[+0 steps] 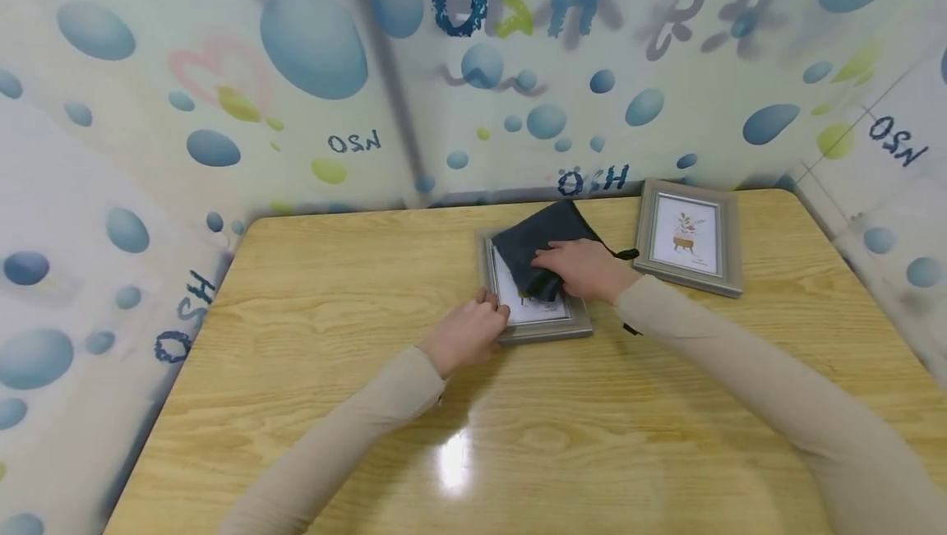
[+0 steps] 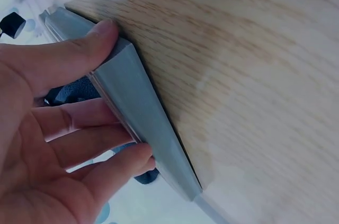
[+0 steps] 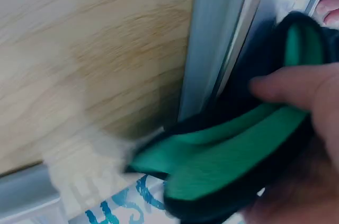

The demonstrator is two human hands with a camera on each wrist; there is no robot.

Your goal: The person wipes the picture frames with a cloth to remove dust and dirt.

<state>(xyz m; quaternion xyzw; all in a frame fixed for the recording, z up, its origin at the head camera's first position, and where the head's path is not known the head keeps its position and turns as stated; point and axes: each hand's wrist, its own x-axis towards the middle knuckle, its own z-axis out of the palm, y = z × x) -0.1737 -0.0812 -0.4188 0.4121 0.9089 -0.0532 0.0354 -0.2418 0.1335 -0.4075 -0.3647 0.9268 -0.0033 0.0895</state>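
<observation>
A picture frame point(image 1: 547, 333) with a wide grey border lies flat on the wooden table. My left hand point(image 1: 466, 331) holds its near left corner; in the left wrist view the thumb lies along one side of the border point(image 2: 140, 102) and the fingers bend over another. On the picture rests a folded dark cloth point(image 1: 540, 231), covering the frame's upper part. My right hand point(image 1: 588, 268) grips this cloth from above. Green lining point(image 3: 228, 155) shows between its dark edges in the right wrist view, with the thumb point(image 3: 288, 83) pressing on it.
A second grey picture frame point(image 1: 728, 231) with a plant-pot print lies at the back right of the table point(image 1: 355, 272). Behind the table stands a pale wall point(image 1: 414, 108) patterned with blue drops and letters. A black loop point(image 1: 626, 254) sticks out right of the cloth.
</observation>
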